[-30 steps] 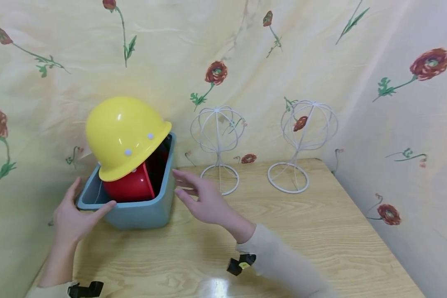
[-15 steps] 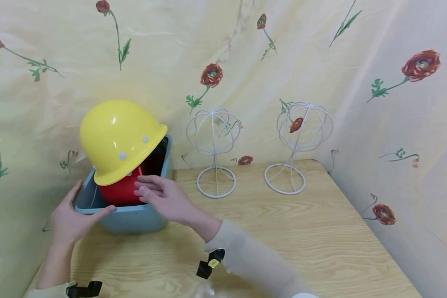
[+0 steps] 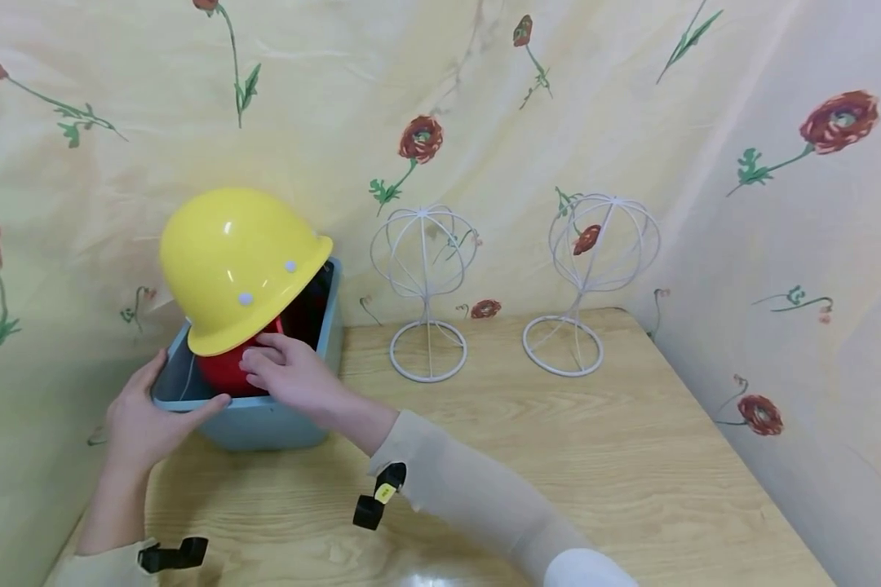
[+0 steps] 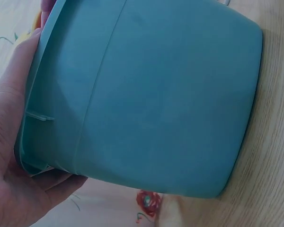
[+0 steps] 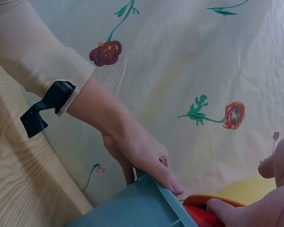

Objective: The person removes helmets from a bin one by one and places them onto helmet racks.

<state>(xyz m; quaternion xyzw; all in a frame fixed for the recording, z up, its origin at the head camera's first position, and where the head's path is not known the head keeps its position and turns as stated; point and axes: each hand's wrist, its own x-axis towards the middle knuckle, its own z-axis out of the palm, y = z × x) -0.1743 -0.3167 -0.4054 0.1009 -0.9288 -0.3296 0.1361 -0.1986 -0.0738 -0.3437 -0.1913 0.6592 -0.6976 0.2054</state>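
A yellow hard hat (image 3: 235,253) lies tilted on top of a red hard hat (image 3: 223,373) in a blue-grey plastic bin (image 3: 264,427) at the table's left. My left hand (image 3: 141,420) grips the bin's near left corner, its thumb along the rim; in the left wrist view the bin's side (image 4: 165,94) fills most of the picture. Just under the yellow brim is my right hand (image 3: 294,379), in front of the red hat. In the right wrist view the right hand (image 5: 270,203) has thumb and forefinger apart near the brim; contact is unclear.
Two white wire stands with globe-shaped tops, the middle one (image 3: 429,326) and the right one (image 3: 568,322), stand on the wooden table (image 3: 558,473) by the back wall. A flowered cloth (image 3: 323,98) hangs behind and beside it. Dark contents inside the bin are hard to make out.
My right hand has moved left from beside the bin to above its front rim, near the yellow brim. The left hand keeps its grip on the bin, and both hats lie as before.
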